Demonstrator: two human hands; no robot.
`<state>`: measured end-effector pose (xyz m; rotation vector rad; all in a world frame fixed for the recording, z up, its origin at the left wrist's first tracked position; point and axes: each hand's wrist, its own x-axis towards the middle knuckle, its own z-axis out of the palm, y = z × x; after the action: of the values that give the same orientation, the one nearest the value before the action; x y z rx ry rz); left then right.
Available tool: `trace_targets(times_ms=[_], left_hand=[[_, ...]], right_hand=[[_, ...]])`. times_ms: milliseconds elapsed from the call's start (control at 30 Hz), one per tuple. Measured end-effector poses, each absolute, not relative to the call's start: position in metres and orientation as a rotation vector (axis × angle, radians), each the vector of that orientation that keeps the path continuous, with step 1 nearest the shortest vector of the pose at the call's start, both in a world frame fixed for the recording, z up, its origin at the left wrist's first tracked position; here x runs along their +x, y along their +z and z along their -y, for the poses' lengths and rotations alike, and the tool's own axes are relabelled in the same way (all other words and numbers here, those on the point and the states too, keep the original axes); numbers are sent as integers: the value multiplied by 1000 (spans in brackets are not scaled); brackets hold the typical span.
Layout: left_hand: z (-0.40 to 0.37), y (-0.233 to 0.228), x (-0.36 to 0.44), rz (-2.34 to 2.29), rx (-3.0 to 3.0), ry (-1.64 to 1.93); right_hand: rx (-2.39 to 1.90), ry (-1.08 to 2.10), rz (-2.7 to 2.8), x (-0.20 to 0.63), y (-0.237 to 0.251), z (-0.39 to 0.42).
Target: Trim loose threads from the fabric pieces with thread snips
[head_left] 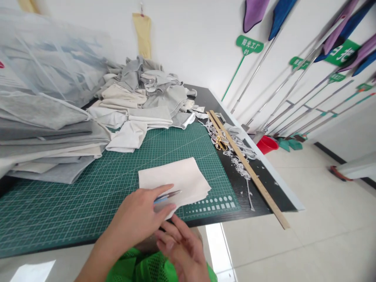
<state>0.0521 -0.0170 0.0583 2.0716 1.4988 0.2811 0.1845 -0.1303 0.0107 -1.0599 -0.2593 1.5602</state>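
Observation:
My left hand [138, 213] rests at the near left part of a folded cream cloth [173, 174]. Between its thumb and fingers is a small pointed tool [167, 196] with a blue handle and a metal tip, lying over the cloth; its exact kind is not clear. My right hand [186, 246] is just below the cloth's near corner, in front of the table edge. Its fingers are loosely curled and slightly apart, with the fingertips close to my left thumb. I see nothing held in it. A green cutting mat [117, 188] lies beneath the cloth.
Stacked grey fabric pieces [53, 137] stand at left, with a heap of grey and cream cloths [152, 90] behind. Along the right lie wooden rulers [249, 168], yellow-handled scissors [221, 143] and cord scraps [239, 164]. Mops and a red bucket [267, 144] stand beyond the table.

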Motion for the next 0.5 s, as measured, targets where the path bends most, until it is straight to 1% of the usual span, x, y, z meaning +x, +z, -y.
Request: trace_targets(times_ms=[67, 200, 300, 400, 500], left_hand=[[30, 50, 46, -1579, 2114, 173], [46, 41, 38, -1588, 2167, 20], [53, 38, 44, -1586, 2183, -76], [58, 34, 51, -1552, 2221, -100], [61, 28, 49, -1501, 2243, -40]], right_hand=[[-1131, 1486, 340, 202, 10, 130], [-1264, 1241, 399, 249, 15, 126], [-1289, 1149, 421, 275, 18, 118], [-1314, 1057, 480, 286, 17, 106], [-1362, 1022, 485, 293, 15, 93]])
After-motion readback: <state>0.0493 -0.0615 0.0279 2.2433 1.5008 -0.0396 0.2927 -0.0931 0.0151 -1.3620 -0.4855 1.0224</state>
